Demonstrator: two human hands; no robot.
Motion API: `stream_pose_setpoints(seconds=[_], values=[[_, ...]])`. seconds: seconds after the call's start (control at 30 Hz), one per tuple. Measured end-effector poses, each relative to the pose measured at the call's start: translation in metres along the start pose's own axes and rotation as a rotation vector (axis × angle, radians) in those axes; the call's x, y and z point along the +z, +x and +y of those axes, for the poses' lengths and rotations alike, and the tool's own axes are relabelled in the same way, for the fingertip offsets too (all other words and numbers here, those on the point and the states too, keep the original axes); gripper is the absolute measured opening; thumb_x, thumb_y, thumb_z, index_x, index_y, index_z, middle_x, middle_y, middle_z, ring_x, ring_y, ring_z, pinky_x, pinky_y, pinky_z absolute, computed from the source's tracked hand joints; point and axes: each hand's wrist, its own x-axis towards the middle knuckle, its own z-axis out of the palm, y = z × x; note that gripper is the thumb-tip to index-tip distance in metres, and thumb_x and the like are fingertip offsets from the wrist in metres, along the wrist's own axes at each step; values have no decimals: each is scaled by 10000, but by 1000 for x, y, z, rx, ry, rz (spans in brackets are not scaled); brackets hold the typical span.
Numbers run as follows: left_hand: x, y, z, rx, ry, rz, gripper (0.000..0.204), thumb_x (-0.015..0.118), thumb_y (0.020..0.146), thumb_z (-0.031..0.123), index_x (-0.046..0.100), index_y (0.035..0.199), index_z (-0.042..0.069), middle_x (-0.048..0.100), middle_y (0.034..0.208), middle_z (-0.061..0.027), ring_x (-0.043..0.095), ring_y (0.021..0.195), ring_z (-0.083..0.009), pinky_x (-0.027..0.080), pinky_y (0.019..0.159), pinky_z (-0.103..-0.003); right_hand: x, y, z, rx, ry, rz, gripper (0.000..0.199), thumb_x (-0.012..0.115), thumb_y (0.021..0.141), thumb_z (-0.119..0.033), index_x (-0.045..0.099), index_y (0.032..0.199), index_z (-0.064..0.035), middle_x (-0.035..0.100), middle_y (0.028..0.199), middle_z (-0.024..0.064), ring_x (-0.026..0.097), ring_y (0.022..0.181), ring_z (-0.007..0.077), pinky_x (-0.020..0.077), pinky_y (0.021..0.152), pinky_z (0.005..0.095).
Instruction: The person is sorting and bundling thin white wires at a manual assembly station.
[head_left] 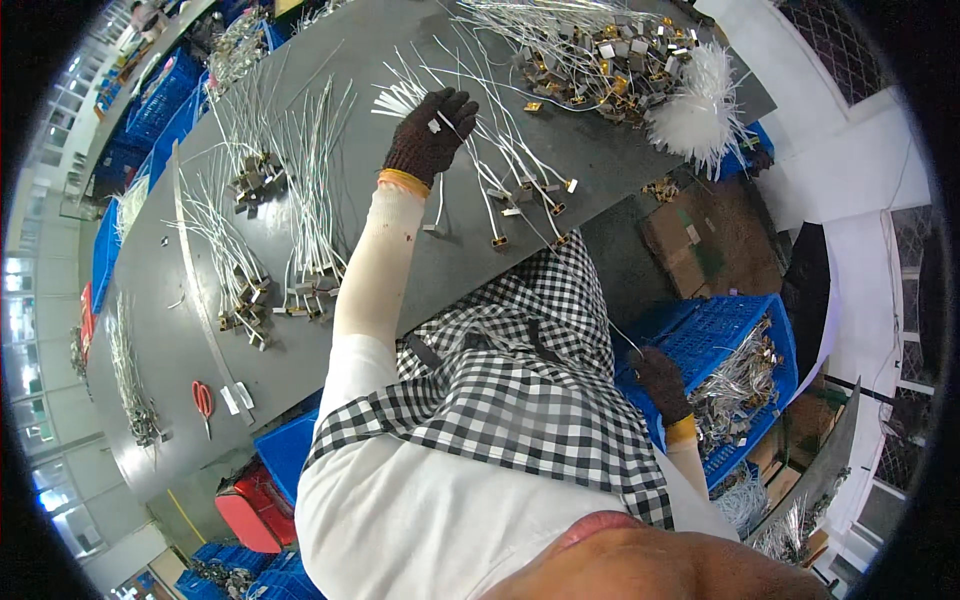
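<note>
The left hand [435,130] is closed around a bunch of white cables [394,102] above the bench [160,350]; whether the right hand [660,385], at the blue crate [690,330], grips anything I cannot tell. Separate bunches [318,215] lie seemingly finished, while the big heap [610,70] and crated cables [737,385] look left to sort

The left arm [378,260] is slanting from lower center toward the upper middle of the frame, its orange-banded wrist [403,182] lying nearly in line with the forearm. The brown-gloved left hand [430,135] is curling its fingers inward. At the lower right, the right forearm [688,462] is tilting upward, the brown-gloved right hand [660,385] hanging lower, its finger pose looking unclear.
</note>
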Motion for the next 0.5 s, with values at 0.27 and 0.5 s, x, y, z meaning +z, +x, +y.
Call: stream_pose_setpoints(seconds=[0.27, 0.5], values=[[13, -9, 4, -8, -8, 118, 376, 561, 945, 144, 493, 1264, -42, 572, 1253, -207, 537, 1193, -387, 474, 1015, -480, 9, 2, 26, -19, -60, 5, 213, 606, 923, -171, 664, 1119, -114, 634, 982, 137, 611, 890, 290, 513, 747, 383], [27, -38, -13, -40, 104, -45, 365, 565, 948, 139, 522, 1268, -30, 588, 1240, -193, 526, 1212, -384, 456, 1039, -478, 30, 25, 29, 100, 135, -29, 259, 586, 924, -163, 649, 1162, -84, 639, 1075, 134, 613, 966, 313, 521, 791, 408]])
